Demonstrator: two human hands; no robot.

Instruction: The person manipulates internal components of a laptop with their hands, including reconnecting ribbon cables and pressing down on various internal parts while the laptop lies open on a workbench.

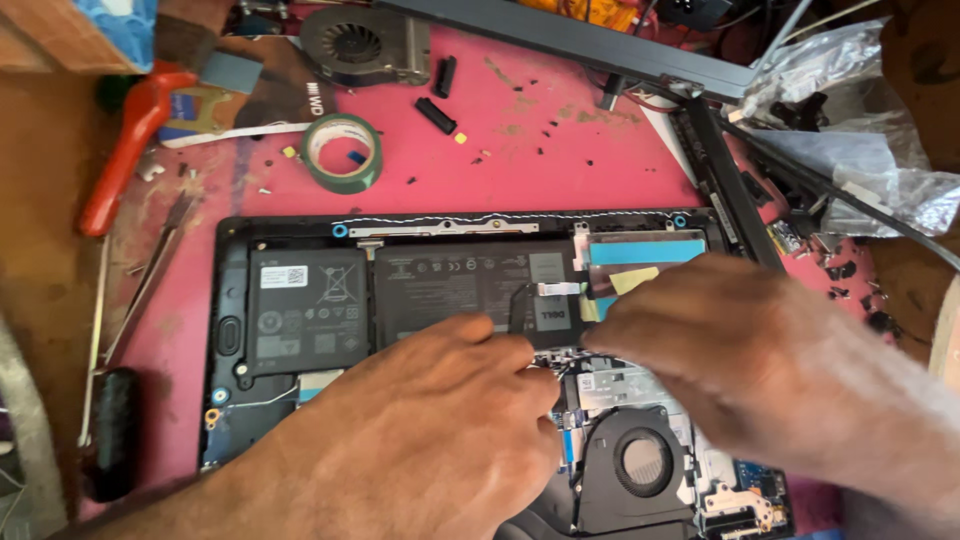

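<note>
I see the opened laptop shell (225,290) lying on the red mat (560,130), holding one black battery (400,295) and one round fan (640,465). One roll of green tape (343,152), one loose fan (362,45) and one red-handled tool (125,145) lie on the mat above. My left hand (430,420) and right hand (740,350) meet over the battery's lower edge, fingers curled and pinched near a small black cable (520,300); whether either actually grips anything I cannot tell.
</note>
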